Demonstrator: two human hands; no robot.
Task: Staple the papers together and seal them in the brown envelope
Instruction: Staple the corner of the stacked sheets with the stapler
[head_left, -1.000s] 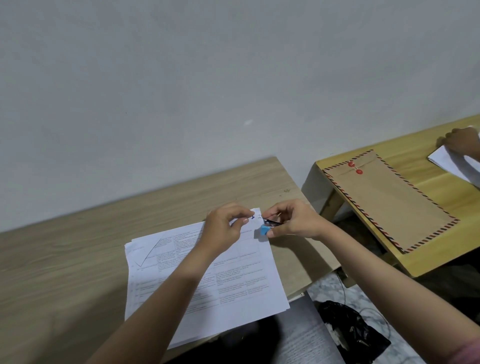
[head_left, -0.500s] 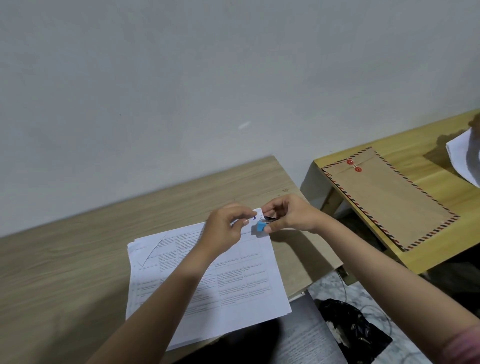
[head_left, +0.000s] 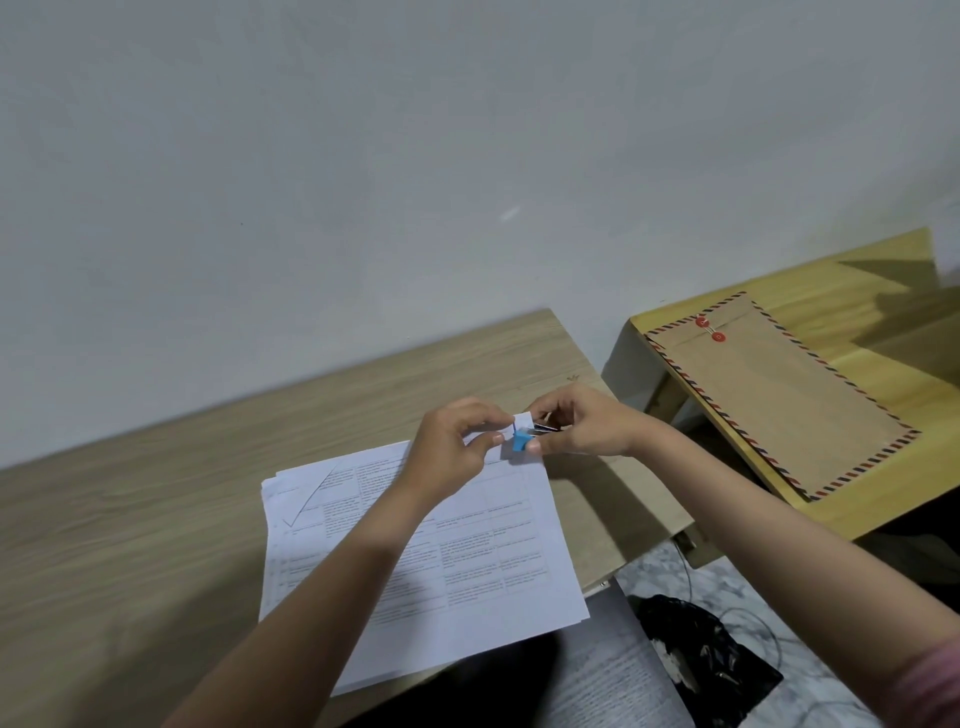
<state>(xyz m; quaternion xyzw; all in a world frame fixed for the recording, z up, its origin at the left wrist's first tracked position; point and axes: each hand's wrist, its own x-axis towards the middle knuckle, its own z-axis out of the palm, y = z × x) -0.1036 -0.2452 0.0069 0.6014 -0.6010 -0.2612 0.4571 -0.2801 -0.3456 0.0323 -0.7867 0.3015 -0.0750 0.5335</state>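
A stack of printed white papers (head_left: 467, 561) lies on the light wooden desk (head_left: 130, 545), its near edge hanging over the desk front. My left hand (head_left: 452, 447) pinches the stack's far right corner and lifts it a little. My right hand (head_left: 587, 426) holds a small blue clip with silver wire handles (head_left: 521, 440) against that same corner. The brown envelope (head_left: 779, 395), edged in red and blue stripes with two red string buttons, lies flat on a yellow side table (head_left: 883, 499) to the right, away from both hands.
A white wall rises right behind both tables. A gap separates the desk from the yellow table. On the marble floor below sit a black plastic bag (head_left: 696, 660) and a thin cable. A shadow falls across the yellow table's far right.
Another person's hand and white sheets at the far right have left the view. My hands stay at the paper corner, the blue clip now pressed closer onto it.
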